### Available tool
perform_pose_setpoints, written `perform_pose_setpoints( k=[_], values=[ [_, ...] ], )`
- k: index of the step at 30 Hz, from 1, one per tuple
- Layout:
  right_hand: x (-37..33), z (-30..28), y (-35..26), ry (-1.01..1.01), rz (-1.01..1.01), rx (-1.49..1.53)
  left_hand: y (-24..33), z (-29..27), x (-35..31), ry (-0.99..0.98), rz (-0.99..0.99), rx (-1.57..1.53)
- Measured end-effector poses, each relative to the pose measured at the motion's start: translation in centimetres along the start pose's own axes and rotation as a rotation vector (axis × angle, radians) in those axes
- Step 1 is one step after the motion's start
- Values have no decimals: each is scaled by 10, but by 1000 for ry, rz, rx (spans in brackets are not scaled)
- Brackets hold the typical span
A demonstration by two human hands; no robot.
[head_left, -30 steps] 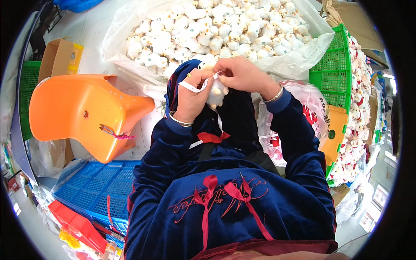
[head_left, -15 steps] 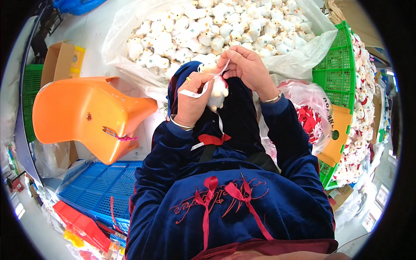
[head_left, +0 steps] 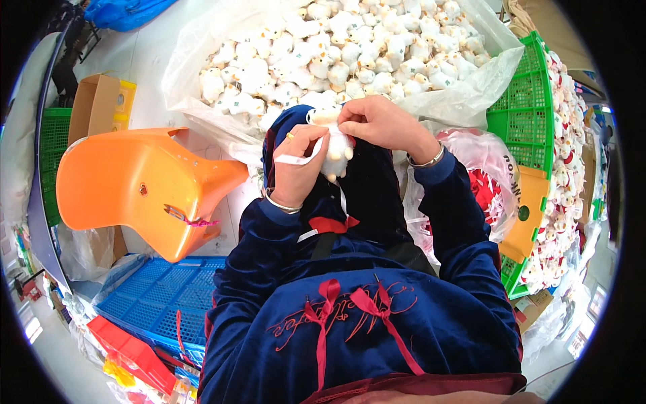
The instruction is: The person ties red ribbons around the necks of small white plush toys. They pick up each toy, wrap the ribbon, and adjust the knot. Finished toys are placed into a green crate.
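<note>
A small white plush toy (head_left: pixel 335 160) with a pale grey body stands upright above my lap. My left hand (head_left: pixel 296 168) is closed around its left side, with a white ribbon (head_left: pixel 296 160) looped out between the fingers. My right hand (head_left: pixel 387 124) bends over from the other side, thumb and fingertips pinched together at the toy's neck. What lies between those fingertips is hidden. A bit of red shows at the toy's side, under my right fingers. Below, a red piece of cloth (head_left: pixel 328 224) with a white strip lies on my lap.
A big clear plastic bag (head_left: pixel 182 81) full of white plush toys lies ahead. To the left are an orange chair (head_left: pixel 121 182) with snips on it and a blue crate (head_left: pixel 161 289). On the right, a bag of red pieces (head_left: pixel 484 188) sits by a green crate (head_left: pixel 521 101).
My right hand has come down from above the toy to its neck, and the white ribbon stretched between my hands no longer shows there. My left hand still holds the toy.
</note>
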State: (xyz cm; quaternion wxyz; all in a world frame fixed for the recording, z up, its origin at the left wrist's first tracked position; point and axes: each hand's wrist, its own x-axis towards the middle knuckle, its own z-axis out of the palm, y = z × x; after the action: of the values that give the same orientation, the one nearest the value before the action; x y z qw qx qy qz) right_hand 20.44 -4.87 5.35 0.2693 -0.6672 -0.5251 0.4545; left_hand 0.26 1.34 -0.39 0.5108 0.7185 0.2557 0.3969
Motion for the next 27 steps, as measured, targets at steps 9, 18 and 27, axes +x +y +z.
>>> perform_pose_setpoints(
  k=[9, 18, 27],
  values=[
    [-2, 10, 21, 235, -161, -50, -2, -17, -13, -56, -27, 14],
    [-1, 11, 4, 173, 104, 33, 0, -19, -8, -76, -82, -29],
    [-7, 17, -6, 253, 173, 34, -10, -23, -8, -98, -296, -169]
  ],
)
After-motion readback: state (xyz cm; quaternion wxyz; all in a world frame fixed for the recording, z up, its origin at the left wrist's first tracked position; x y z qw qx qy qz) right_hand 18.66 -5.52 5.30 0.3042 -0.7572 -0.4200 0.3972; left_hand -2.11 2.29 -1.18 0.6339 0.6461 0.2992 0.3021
